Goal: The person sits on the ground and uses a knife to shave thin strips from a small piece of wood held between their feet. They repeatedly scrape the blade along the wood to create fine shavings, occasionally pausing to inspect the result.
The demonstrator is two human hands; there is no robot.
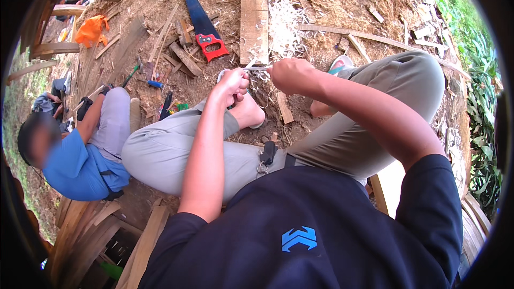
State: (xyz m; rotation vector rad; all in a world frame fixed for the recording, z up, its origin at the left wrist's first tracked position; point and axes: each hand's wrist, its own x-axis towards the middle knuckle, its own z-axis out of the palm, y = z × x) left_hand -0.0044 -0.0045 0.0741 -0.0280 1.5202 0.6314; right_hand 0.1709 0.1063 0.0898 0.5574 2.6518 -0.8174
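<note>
Both of my hands are closed close together, above the ground between my bent legs. My right hand (296,76) grips one end of a thin, pale, blade-like strip (257,68). Its other end reaches the fingers of my left hand (233,85), curled in a fist around something I cannot make out. Whether the strip is metal or wood is too small to tell. Just beyond my hands lies a flat wooden board (254,27), with a heap of curled wood shavings (286,25) along its right side.
A handsaw (206,24) with a red handle lies beyond my left hand, near wood offcuts (184,59). A blue-handled tool (155,84) is farther left. Another person in a blue shirt (88,168) sits at my left. A long wooden strip (369,37) crosses the ground at right.
</note>
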